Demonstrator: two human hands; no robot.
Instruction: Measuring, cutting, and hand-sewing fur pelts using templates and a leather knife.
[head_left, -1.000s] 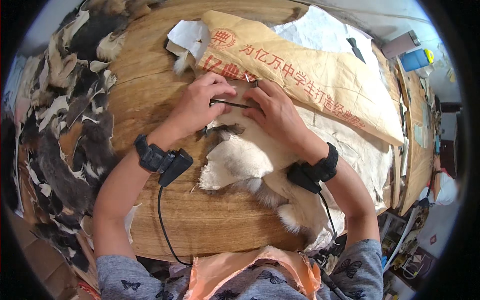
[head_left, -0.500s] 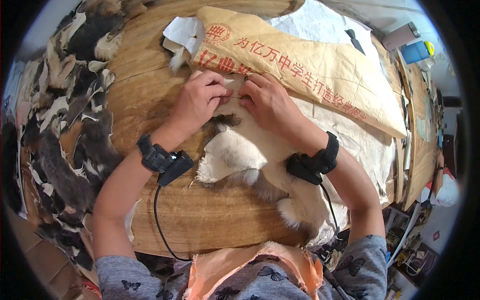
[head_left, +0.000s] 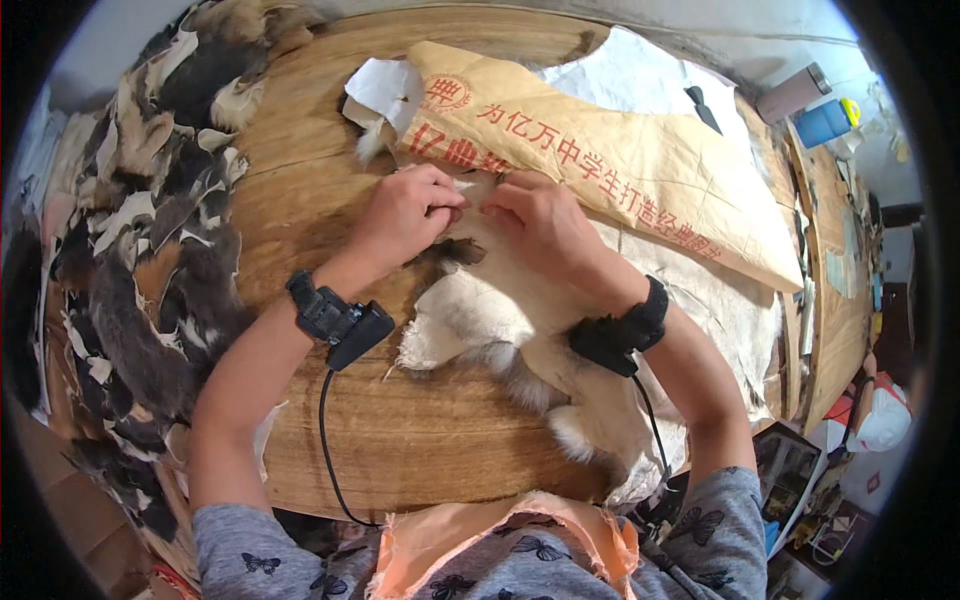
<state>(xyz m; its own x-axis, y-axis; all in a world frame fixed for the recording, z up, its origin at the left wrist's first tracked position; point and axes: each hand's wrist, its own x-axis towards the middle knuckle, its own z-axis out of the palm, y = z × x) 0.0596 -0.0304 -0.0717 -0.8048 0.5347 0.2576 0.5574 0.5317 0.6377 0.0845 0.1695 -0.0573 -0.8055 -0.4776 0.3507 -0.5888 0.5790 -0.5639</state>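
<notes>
The round wooden table [head_left: 420, 440] took up most of the view, one of it, with a heap of dark and tan fur scraps [head_left: 130, 280], too many to count, piled along its left edge. One large tan paper sack [head_left: 620, 180] with red print lay across the far side, over white cloth [head_left: 650, 85]. One pale fur pelt [head_left: 500, 320] lay in the middle of the table, skin side partly up, its far edge tucked against the sack. Both hands met at that far edge: the left hand [head_left: 405, 215] was curled, fingers pinched on the pelt edge, and the right hand [head_left: 545, 225] was likewise closed, pinching the same edge just beside it; whether a tool sat between the fingers could not be told. To do this well, the grip probably needed to stay close together on the edge, with the pelt kept flat and taut so it did not tear. Two black wrist bands [head_left: 335, 320] were worn, one per arm, each cabled. Two containers, one blue cup [head_left: 825, 122] and one grey [head_left: 793, 93], stood at the far right.
</notes>
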